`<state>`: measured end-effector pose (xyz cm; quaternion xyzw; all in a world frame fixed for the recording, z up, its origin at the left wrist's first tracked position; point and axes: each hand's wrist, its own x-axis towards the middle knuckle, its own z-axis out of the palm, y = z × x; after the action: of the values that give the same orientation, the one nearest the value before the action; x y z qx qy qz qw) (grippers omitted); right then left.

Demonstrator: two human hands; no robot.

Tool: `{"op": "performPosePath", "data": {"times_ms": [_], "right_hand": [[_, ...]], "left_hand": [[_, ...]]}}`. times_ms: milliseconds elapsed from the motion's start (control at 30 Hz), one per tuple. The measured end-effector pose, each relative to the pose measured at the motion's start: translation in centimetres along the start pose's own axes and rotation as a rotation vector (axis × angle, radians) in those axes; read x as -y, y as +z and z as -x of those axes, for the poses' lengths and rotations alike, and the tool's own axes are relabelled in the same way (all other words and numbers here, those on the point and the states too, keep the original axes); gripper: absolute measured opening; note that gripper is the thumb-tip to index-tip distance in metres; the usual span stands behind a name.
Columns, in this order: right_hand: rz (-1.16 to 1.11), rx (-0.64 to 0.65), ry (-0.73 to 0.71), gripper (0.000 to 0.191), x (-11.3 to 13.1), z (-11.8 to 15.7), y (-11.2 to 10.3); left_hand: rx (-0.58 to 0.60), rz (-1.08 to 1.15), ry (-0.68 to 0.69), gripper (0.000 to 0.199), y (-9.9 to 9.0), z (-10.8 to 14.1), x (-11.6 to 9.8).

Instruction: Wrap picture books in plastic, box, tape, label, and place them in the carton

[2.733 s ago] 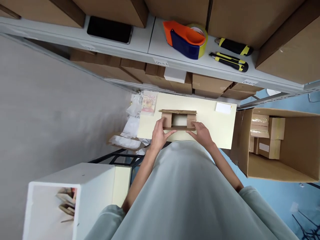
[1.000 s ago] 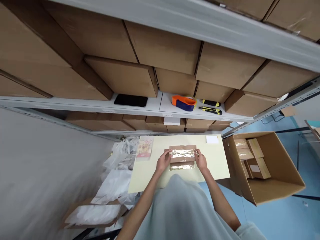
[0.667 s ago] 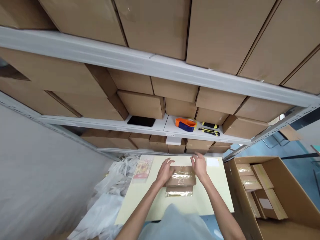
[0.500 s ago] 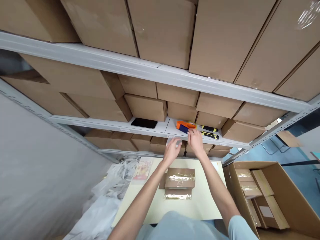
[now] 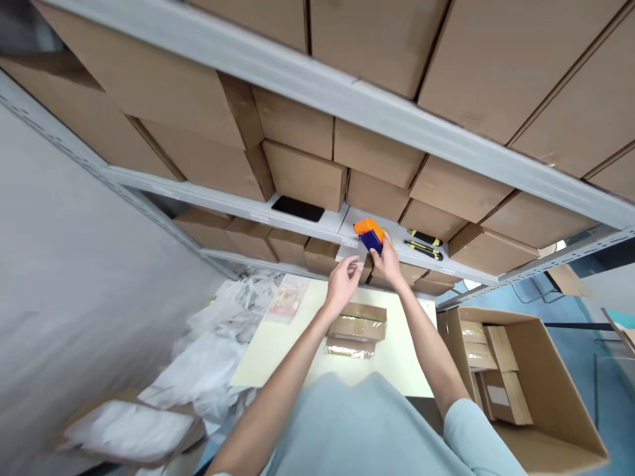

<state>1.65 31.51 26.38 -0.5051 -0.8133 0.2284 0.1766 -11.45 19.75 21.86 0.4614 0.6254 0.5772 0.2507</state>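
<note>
Two cutters nearby — right grip round tape dispenser, left grip half-curled before white box, hold unclear

Orange-and-blue tape dispenser; brown cardboard box.

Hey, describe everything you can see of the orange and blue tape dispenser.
The tape dispenser is bright orange above and dark blue below, seemingly plastic, with a sliver of yellowish tape roll showing at its right. It is tilted, held at its lower right by the right hand, by the front edge of the shelf. Whether it touches the shelf is unclear.
</note>
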Motion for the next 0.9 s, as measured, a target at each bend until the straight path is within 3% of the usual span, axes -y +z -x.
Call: {"op": "performPosePath", "data": {"times_ms": [100,167,233,333,533,767,900], "right_hand": [[-0.547,0.003,0.006,0.047,-0.4,6.8,3.2],[-0.770,0.021,0.024,0.053,0.1,11.4,5.0],[-0.882,0.039,0.065,0.059,1.1,15.2,6.2],[-0.950,0.092,0.155,0.067,2.3,18.5,7.3],[-1.002,0.162,0.298,0.066,2.1,20.7,8.4],[-1.084,0.327,0.419,0.063,0.8,21.8,9.2],[-1.074,0.356,0.398,0.065,0.5,23.0,8.6]], "left_hand": [[-0.066,0.100,-0.003,0.027,-1.4,5.0,0.0],[-0.082,0.120,-0.049,0.024,-2.4,8.3,-0.2],[-0.082,0.132,-0.127,0.023,-3.3,11.2,-0.1],[-0.056,0.119,-0.232,0.024,-4.5,14.4,0.5],[0.066,-0.012,-0.249,0.024,-6.6,17.0,1.3],[0.271,-0.164,-0.166,0.018,-8.2,17.0,0.8],[0.371,-0.223,-0.180,0.019,-8.9,16.4,-0.2]]}}
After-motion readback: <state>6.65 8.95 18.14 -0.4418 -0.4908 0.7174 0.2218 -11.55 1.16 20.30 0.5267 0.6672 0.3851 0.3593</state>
